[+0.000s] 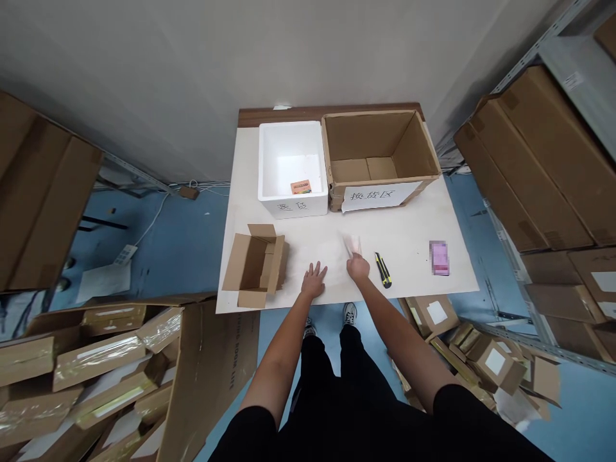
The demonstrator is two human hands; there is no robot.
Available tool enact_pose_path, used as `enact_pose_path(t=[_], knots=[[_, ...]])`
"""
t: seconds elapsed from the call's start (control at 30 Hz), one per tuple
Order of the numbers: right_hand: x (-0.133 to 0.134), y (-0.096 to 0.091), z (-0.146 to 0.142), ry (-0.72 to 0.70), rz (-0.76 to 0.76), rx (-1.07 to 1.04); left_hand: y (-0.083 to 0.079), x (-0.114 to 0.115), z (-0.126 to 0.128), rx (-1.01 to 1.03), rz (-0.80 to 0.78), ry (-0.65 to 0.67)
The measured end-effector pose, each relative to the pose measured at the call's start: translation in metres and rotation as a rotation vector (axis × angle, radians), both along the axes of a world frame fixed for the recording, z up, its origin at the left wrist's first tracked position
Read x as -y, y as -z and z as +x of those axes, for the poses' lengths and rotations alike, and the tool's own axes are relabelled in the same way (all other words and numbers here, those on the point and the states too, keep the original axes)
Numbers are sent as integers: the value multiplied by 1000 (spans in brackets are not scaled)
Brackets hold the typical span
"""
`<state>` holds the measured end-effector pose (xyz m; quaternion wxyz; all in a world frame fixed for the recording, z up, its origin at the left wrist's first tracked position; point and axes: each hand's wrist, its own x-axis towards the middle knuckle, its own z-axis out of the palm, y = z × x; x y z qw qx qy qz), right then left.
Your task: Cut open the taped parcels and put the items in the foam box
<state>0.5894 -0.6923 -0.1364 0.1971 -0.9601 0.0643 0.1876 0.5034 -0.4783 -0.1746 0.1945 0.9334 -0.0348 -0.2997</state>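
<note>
My left hand [314, 281] lies on the pale tabletop with its fingers spread, holding nothing. Closed round the lower end of a thin whitish, partly see-through piece [353, 242] is my right hand [357, 266]; the piece is smeared by motion, so its kind is unclear. Just right of that hand lies a yellow-and-black box cutter [383, 270]. To the left of my left hand, a small cardboard box [257, 266] stands with its flaps open, and no contents show inside.
At the back of the table [308, 240] stand a white foam box [293, 206] with a small orange packet [301, 187] inside and a large open carton [382, 186]. A pink pixelated item [439, 258] lies at right. Parcels [101, 359] and stacked cartons [543, 147] flank the table.
</note>
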Motion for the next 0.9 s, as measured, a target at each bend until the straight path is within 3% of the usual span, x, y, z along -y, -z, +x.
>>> enact_pose_path(t=[0.13,0.2,0.27,0.33,0.5,0.63,0.73,0.8,0.9], knots=[[13,-8,-5,25,326,91,-3,-1,4,33,-155,-127],[12,-5,-13,78,555,83,-4,-1,7,94,-271,-317],[9,3,-22,122,662,29,-6,1,10,143,-386,-531],[7,10,-31,148,569,13,-8,4,13,144,-454,-641],[0,10,-45,151,148,155,-15,16,16,96,-326,-600],[-13,-1,-36,33,136,164,-20,21,14,105,-221,-532],[0,-10,-18,205,184,47,-22,19,13,84,-210,-461],[22,-17,-7,389,180,77,-23,18,13,70,-218,-449],[57,-31,-3,496,142,157,-23,19,15,81,-236,-498]])
